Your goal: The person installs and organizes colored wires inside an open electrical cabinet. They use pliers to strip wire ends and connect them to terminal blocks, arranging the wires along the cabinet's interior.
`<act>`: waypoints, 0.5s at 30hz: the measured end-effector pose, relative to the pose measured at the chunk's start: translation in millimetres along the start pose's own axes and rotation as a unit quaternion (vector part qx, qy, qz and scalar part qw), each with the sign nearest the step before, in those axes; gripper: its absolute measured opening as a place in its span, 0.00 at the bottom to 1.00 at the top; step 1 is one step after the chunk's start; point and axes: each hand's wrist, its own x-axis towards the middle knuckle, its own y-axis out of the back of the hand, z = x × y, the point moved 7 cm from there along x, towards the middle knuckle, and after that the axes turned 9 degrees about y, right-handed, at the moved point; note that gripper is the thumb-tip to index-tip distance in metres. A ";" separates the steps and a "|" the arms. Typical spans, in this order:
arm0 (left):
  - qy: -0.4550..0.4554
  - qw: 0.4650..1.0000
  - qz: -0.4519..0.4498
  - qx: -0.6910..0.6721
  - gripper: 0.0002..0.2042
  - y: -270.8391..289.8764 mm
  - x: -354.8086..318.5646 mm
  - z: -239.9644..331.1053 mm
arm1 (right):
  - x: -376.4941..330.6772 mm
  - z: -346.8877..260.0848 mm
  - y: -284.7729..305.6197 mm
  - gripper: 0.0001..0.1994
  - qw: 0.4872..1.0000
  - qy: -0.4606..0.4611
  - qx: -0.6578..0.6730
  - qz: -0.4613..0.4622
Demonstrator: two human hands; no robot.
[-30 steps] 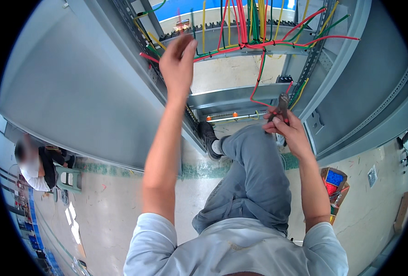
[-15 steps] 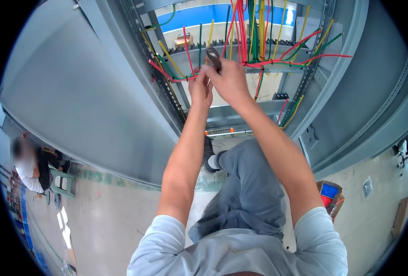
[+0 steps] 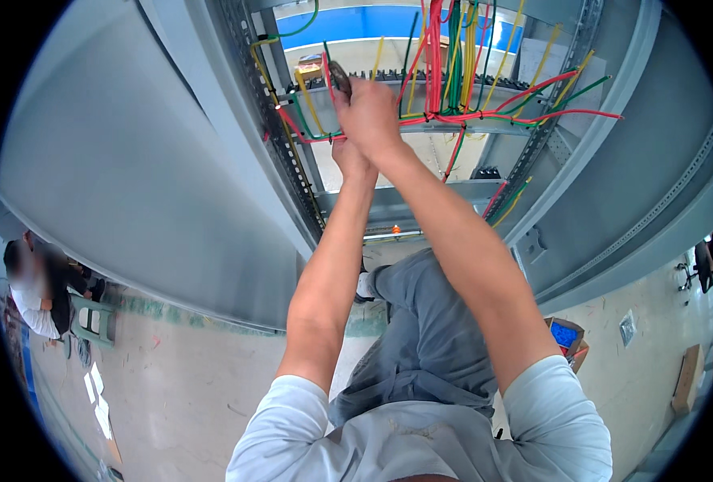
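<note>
While both forearms reach up into the grey metal cabinet (image 3: 171, 165), the right hand (image 3: 370, 111) is closed around dark-headed pliers (image 3: 339, 78), head up and tilted left; what the pliers' jaws grip, if anything, cannot be told; the left hand (image 3: 351, 154) is just below the right, the two overlapping in view, at the left part of the horizontal wire harness (image 3: 453, 118); its fingers are mostly hidden, so cannot tell if it grips a wire.

The pliers are at the left side of the cabinet opening, right beside an upright red wire (image 3: 326, 71); a yellow wire (image 3: 306, 98) slants down a bit further left, near the perforated rail (image 3: 290, 165); right of the hands, a thick red wire bundle (image 3: 434, 64) drops to the harness, with green wires (image 3: 455, 68) and yellow wires (image 3: 469, 56) next to it; red, green and yellow ends fan out to the right; a black toothed strip (image 3: 501, 83) runs behind the wires.

Lower down, an orange piece (image 3: 396, 230) sits at the bottom crossbar; on the floor at right, an open box (image 3: 565, 333) with blue contents; far left, a seated person (image 3: 33, 301), face blurred, by a green stool (image 3: 93, 321); white papers (image 3: 102, 414) lie nearby.
</note>
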 end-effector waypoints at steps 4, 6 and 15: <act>0.015 0.999 0.025 0.043 0.16 13.8 12.6 1.8 | 6.1 3.1 -0.1 0.12 1.000 -0.007 0.023 -0.001; 0.026 0.998 0.019 0.055 0.14 19.5 20.3 3.4 | 6.0 3.7 3.4 0.13 0.999 -0.018 0.037 -0.025; 0.121 0.987 0.014 0.106 0.11 34.6 17.4 8.7 | -61.2 34.3 57.6 0.18 0.957 -0.105 0.175 -0.205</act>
